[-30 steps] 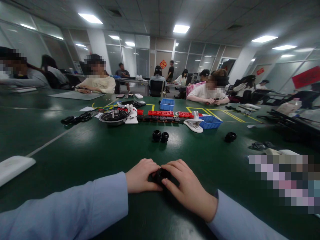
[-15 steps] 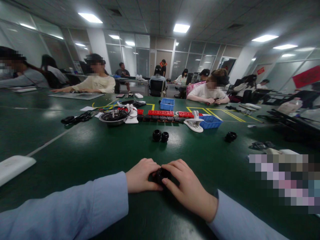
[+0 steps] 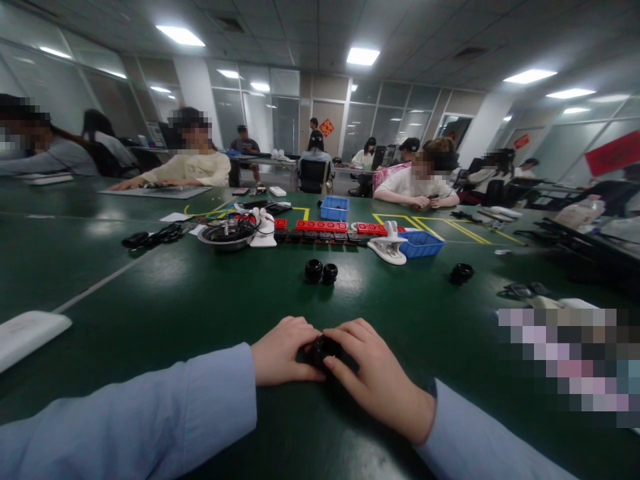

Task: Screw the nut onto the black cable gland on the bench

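Note:
Low over the near part of the green table [image 3: 200,307], my left hand [image 3: 287,350] and my right hand [image 3: 375,370] meet around a black plastic cable gland [image 3: 323,348]. Its round opening shows between my fingers, while most of its body is hidden. My left thumb and fingers grip it from the left. From the right, my right thumb and forefinger close on it. Beyond my hands, two more black cable glands [image 3: 314,271] stand side by side. Another black gland [image 3: 461,273] lies further right.
Across the middle stand a metal bowl of cables [image 3: 227,235], white clips [image 3: 389,245], red blocks [image 3: 321,227] and blue baskets [image 3: 423,245]. A white case [image 3: 33,337] lies at the left edge. Black cables [image 3: 155,235] lie left of the bowl. Several people sit beyond.
My hands and the cable gland between them show almost no movement. In the background, a standing person has shifted left, uncovering a red wall sign.

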The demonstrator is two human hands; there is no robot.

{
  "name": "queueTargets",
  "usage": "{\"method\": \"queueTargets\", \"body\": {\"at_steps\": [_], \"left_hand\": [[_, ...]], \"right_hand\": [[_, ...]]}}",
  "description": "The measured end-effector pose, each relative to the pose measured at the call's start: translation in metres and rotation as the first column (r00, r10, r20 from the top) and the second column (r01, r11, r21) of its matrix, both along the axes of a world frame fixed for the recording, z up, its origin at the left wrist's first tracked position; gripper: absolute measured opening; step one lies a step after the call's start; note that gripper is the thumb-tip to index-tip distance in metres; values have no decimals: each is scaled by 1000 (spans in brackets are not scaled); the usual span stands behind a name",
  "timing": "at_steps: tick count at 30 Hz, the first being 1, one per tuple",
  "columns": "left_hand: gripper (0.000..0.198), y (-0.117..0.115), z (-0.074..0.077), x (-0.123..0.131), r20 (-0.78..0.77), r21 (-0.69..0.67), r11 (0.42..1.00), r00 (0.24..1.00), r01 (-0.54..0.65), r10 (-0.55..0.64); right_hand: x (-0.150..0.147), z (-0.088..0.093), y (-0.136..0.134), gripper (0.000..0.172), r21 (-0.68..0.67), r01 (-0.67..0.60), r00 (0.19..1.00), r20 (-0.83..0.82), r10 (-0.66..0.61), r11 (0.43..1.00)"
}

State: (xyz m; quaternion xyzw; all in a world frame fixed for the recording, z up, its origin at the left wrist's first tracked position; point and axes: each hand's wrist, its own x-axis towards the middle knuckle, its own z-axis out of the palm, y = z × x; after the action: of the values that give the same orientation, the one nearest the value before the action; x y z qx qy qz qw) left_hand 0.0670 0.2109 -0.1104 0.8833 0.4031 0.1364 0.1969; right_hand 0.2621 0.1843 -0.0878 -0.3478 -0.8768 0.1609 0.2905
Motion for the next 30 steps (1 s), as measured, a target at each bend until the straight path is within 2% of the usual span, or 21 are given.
{"method": "queueTargets", "body": {"at_steps": [8, 15, 20, 26, 30], "left_hand": [[35, 1, -1, 0, 5, 37, 999, 1000, 10, -10], [29, 1, -2, 1, -61, 36, 999, 998, -4, 6], [25, 1, -2, 1, -59, 30, 999, 998, 25, -23], [24, 1, -1, 1, -17, 34, 999, 999, 36, -35], [23, 1, 1, 1, -9, 8, 1000, 1000, 20, -20]], "right_hand": [[-5, 2, -4, 24, 13, -6, 1000, -16, 7, 1000], [-10, 8, -14, 34, 37, -53, 990, 136, 47, 998], [-9, 9, -15, 31, 66, -103, 976, 198, 88, 992], [-7, 10, -17, 23, 61, -241, 949, 222, 223, 969], [-6, 6, -19, 25, 103, -239, 957, 196, 216, 966]]}}
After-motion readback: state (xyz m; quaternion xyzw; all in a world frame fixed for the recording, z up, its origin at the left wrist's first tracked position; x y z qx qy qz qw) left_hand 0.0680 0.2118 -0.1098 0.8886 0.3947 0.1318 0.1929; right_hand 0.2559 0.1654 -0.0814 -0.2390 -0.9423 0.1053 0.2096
